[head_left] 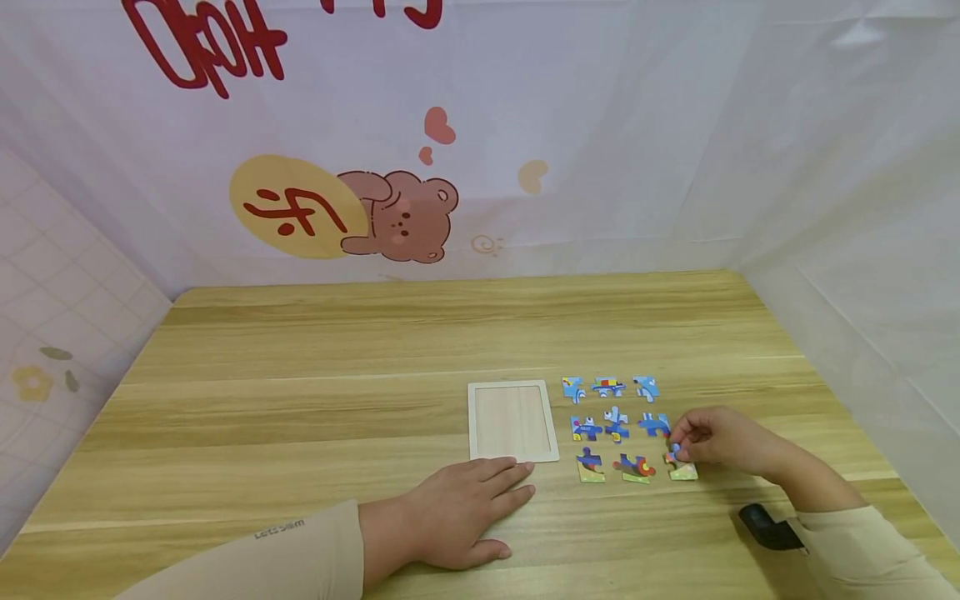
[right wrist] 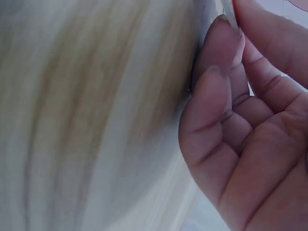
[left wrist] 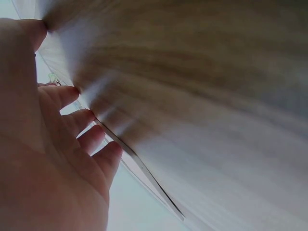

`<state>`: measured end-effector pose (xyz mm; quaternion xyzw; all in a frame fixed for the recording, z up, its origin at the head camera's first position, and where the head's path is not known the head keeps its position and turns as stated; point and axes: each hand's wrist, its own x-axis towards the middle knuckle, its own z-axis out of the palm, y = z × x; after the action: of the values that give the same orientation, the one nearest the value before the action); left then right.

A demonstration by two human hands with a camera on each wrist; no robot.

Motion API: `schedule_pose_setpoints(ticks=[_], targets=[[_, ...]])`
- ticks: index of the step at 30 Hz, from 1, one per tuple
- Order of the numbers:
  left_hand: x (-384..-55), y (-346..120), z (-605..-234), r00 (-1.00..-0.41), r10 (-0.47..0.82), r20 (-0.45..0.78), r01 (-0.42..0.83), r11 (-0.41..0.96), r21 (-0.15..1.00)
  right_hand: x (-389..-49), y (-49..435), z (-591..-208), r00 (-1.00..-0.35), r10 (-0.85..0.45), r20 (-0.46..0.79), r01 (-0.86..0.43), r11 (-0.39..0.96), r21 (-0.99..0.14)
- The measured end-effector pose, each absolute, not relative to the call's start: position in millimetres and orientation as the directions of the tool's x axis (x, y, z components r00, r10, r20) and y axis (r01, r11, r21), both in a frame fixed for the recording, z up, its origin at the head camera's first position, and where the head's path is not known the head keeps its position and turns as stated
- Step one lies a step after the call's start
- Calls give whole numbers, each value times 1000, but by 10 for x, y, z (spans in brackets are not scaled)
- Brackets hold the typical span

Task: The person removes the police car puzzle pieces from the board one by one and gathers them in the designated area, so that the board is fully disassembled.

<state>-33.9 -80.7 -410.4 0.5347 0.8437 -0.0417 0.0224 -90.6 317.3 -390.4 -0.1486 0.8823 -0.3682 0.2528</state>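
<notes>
My right hand (head_left: 731, 442) pinches a jigsaw puzzle piece (head_left: 681, 471) between thumb and forefinger, at the near right corner of a group of puzzle pieces. Its thin edge (right wrist: 230, 17) shows between the fingertips in the right wrist view. My left hand (head_left: 461, 512) lies palm down with fingers spread, its fingertips right at the near edge of a shallow wooden puzzle frame (head_left: 552, 425). In the left wrist view, the fingertips of that hand (left wrist: 62, 139) meet the tabletop by the frame's edge (left wrist: 149, 175).
Several other colourful puzzle pieces, among them a lower middle piece (head_left: 635, 468) and a top left piece (head_left: 573, 389), lie spaced in rows right of the frame. The wood-grain table (head_left: 315, 358) is bordered by a printed white cloth (head_left: 615, 125) behind and at the sides.
</notes>
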Motion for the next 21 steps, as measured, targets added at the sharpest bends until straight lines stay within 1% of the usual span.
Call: schedule_pose_setpoints(ticks=[12,21], targets=[[-338,-808,-4089,-428,898,-101,904,427,-27,-875,3087,-3873,-849,-437,-297,-144,732,-666],[-335,-806,-4088,-430,896,-108,902,430,-29,-869,3064,-3859,-855,-417,-309,-125,743,-658]])
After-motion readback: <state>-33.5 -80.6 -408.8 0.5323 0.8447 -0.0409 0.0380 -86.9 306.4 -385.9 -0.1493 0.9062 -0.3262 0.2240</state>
